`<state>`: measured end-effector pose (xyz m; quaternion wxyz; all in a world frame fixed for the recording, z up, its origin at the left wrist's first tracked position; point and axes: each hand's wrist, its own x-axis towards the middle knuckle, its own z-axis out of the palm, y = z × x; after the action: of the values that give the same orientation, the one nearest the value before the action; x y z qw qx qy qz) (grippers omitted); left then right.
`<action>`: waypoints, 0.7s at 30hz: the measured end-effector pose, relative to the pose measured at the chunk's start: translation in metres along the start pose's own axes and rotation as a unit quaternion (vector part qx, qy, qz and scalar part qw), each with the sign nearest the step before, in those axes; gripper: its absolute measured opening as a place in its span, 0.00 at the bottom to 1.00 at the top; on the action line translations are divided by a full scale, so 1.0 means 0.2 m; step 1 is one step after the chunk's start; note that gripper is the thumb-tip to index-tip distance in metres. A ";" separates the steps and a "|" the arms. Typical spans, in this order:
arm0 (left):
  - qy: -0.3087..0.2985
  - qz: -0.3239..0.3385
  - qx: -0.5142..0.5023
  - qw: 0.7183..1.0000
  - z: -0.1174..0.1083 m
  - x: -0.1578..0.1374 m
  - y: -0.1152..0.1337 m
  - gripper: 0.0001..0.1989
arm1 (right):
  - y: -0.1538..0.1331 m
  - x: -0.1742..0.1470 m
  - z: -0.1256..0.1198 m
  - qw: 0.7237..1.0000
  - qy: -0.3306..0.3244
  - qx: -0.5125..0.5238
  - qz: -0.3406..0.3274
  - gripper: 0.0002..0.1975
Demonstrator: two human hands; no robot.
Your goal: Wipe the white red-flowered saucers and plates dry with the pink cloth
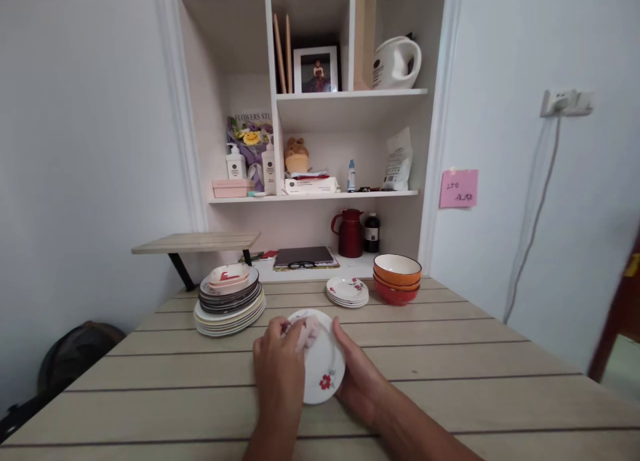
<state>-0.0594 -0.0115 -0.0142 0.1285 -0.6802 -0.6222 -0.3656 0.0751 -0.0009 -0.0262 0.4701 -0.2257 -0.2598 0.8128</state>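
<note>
A small white plate (323, 364) with red flowers is held tilted over the near middle of the table. My right hand (361, 381) grips its right edge, thumb along the rim and the other fingers hidden behind. Bunched in my left hand (281, 357) is a pale pinkish-white cloth (309, 332), pressed onto the upper left of the plate's face. Just beyond lies a stack of similar flowered plates (347, 291). To its right stand several nested orange and red bowls (397, 279).
At the left, a tall pile of plates (230, 314) carries small pink dishes (229, 275). Behind it a raised wooden shelf (197, 243) overhangs the table (450, 361). A dark red jug (351, 234), a dark bottle (371, 233) and a closed laptop (303, 256) occupy the back ledge.
</note>
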 end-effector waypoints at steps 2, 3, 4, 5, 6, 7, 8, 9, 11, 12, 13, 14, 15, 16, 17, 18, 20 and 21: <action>-0.011 -0.008 0.018 1.000 -0.01 0.01 -0.01 0.20 | -0.01 0.00 0.00 1.000 0.021 0.001 -0.014 0.30; -0.022 -0.005 0.023 0.999 -0.02 0.01 -0.01 0.20 | -0.02 0.00 -0.01 0.999 0.033 0.003 -0.024 0.29; -0.034 -0.001 0.027 0.999 -0.02 0.00 0.00 0.20 | -0.04 0.00 -0.01 0.998 0.045 0.006 -0.035 0.29; -0.049 0.007 0.027 0.998 -0.01 0.00 0.01 0.20 | -0.05 0.00 -0.01 0.997 0.054 0.010 -0.047 0.29; -0.064 0.016 0.024 0.998 -0.01 -0.01 0.03 0.20 | -0.07 0.00 -0.01 0.996 0.060 0.015 -0.057 0.28; -0.078 0.028 0.018 0.996 0.00 -0.02 0.04 0.21 | -0.09 -0.01 -0.01 0.996 0.062 0.021 -0.065 0.28; -0.092 0.044 0.009 0.995 0.02 -0.03 0.06 0.23 | -0.10 -0.01 -0.02 0.995 0.062 0.029 -0.073 0.28; -0.105 0.064 -0.002 0.992 0.03 -0.04 0.07 0.24 | -0.11 -0.01 -0.02 0.995 0.060 0.035 -0.079 0.28; -0.127 0.108 -0.023 0.986 0.05 -0.06 0.10 0.26 | -0.12 -0.01 -0.02 0.995 0.054 0.037 -0.075 0.29; -0.138 0.129 -0.033 0.981 0.06 -0.07 0.11 0.27 | -0.12 -0.02 -0.02 0.996 0.056 0.031 -0.069 0.29; -0.148 0.147 -0.042 0.977 0.06 -0.07 0.11 0.27 | -0.11 -0.02 -0.02 0.996 0.060 0.020 -0.063 0.30; -0.156 0.160 -0.052 0.973 0.07 -0.07 0.11 0.27 | -0.11 -0.02 -0.02 0.996 0.066 0.009 -0.056 0.31; -0.159 0.165 -0.060 0.972 0.07 -0.07 0.11 0.27 | -0.10 -0.02 -0.02 0.996 0.069 0.001 -0.052 0.31; -0.157 0.159 -0.066 0.973 0.07 -0.07 0.10 0.27 | -0.10 -0.02 -0.02 0.996 0.069 -0.004 -0.055 0.31; -0.148 0.139 -0.072 0.976 0.07 -0.06 0.09 0.26 | -0.09 -0.02 -0.02 0.996 0.065 -0.004 -0.061 0.30; -0.136 0.109 -0.079 0.982 0.07 -0.06 0.08 0.25 | -0.09 -0.02 -0.01 0.996 0.060 -0.003 -0.069 0.29; -0.111 0.029 -0.096 0.989 0.08 -0.04 0.06 0.21 | -0.08 -0.02 -0.01 0.995 0.060 0.000 -0.082 0.27; -0.104 -0.011 -0.105 0.989 0.08 -0.03 0.04 0.19 | -0.08 -0.02 -0.01 0.994 0.064 -0.002 -0.083 0.26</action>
<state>-0.0458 -0.0078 -0.0269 -0.0128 -0.7174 -0.5976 -0.3578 0.0870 0.0030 -0.0170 0.5513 -0.2552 -0.2488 0.7543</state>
